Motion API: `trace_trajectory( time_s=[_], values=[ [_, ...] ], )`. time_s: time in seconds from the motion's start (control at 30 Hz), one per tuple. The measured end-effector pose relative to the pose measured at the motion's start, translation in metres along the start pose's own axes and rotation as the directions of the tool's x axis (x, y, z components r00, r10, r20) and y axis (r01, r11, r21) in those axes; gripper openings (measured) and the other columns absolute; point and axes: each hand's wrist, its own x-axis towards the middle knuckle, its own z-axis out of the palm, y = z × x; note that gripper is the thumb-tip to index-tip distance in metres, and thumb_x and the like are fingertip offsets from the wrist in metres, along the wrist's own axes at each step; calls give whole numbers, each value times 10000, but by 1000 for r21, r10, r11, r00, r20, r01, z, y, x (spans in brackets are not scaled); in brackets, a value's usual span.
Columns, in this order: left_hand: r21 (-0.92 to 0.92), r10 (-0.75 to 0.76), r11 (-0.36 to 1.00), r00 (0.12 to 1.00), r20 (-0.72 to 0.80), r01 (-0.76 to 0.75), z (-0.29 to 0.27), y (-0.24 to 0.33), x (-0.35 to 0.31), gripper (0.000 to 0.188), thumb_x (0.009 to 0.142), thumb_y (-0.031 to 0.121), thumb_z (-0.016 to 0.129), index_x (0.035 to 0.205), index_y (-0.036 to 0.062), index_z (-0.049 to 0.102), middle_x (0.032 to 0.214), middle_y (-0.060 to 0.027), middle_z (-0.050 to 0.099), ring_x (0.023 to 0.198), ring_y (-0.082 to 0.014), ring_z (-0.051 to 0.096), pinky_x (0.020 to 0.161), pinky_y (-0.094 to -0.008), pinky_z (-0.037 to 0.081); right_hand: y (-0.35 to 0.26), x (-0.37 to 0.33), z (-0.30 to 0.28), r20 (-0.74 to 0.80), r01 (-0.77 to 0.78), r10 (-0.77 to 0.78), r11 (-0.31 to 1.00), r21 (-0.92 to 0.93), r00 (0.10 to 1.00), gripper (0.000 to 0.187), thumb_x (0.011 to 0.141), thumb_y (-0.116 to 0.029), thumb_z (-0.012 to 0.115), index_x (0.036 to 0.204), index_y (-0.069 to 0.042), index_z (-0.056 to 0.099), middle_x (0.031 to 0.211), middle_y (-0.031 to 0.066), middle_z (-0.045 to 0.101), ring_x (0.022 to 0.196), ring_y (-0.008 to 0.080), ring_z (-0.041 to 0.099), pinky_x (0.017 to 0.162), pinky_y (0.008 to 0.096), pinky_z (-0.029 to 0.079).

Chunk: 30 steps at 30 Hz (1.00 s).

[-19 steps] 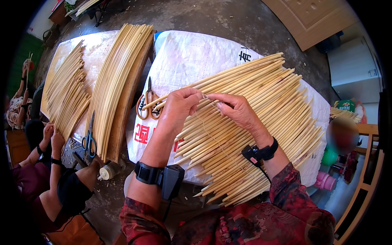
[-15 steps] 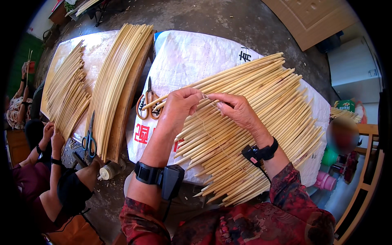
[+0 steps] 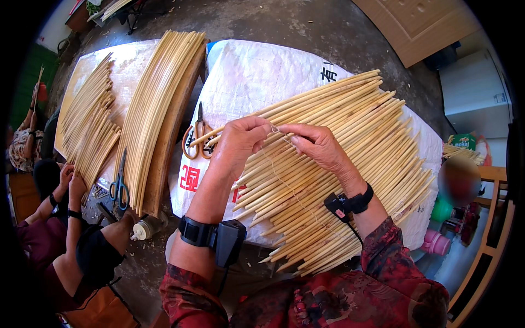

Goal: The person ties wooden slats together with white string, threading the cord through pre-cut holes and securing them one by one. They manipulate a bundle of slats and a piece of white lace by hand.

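Note:
A thin pale string (image 3: 281,177) runs between my fingertips and hangs down in a loose curve over peeled wooden sticks (image 3: 339,158). My left hand (image 3: 244,138) pinches it near a small loop, and my right hand (image 3: 316,143) pinches it just to the right. Both hands hover over the left part of the stick row, fingertips almost meeting. The sticks lie side by side at a slant on a white woven sheet (image 3: 251,65). Scissors with brown handles (image 3: 191,143) rest on the sheet, left of my left hand, partly under a stick's end.
At left, another table (image 3: 131,52) bears two stick bundles and blue-handled scissors (image 3: 119,188). A co-worker's hands (image 3: 71,180) touch the nearer sticks there. A white-capped bottle (image 3: 145,229) is below that table. A wooden chair frame (image 3: 489,218) stands at right.
My hands and the string stay almost in place, with only a slight shift of the string at my fingertips. At far left, another person's raised hand and thin sticks have moved slightly.

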Motion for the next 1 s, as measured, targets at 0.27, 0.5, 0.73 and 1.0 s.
trace_trajectory(
  time_s=[0.27,0.5,0.73,1.0],
  values=[
    [-4,-2,1000,1000,-1,2,0,1,-1,111,853,116,598,883,22,649,680,27,547,571,-42,452,528,-175,372,-5,-1,-1,9,4,-4,1000,13,1000,314,860,-94,510,1162,-56,588,885,17,635,695,50,522,669,206,454],
    [12,0,1000,1000,7,0,0,1,-1,123,855,129,598,879,21,651,680,27,547,570,-44,450,529,-176,366,-4,-1,-4,43,-15,14,1000,22,999,322,861,-99,510,1172,-78,588,828,2,618,639,37,494,610,189,440],
    [24,-3,1000,1000,10,3,0,0,0,125,863,132,586,859,24,649,659,34,524,563,-41,435,526,-174,355,-4,-2,-4,45,-15,13,999,29,999,325,861,-121,510,1175,-84,588,842,1,624,655,39,506,619,190,447],
    [30,7,1000,1000,7,-7,2,2,-2,122,859,132,591,868,23,647,655,35,515,562,-39,421,512,-173,333,-4,-1,-4,52,-23,22,1000,21,998,330,863,-125,505,1181,-83,583,844,0,621,650,38,499,611,193,448]
  ],
)
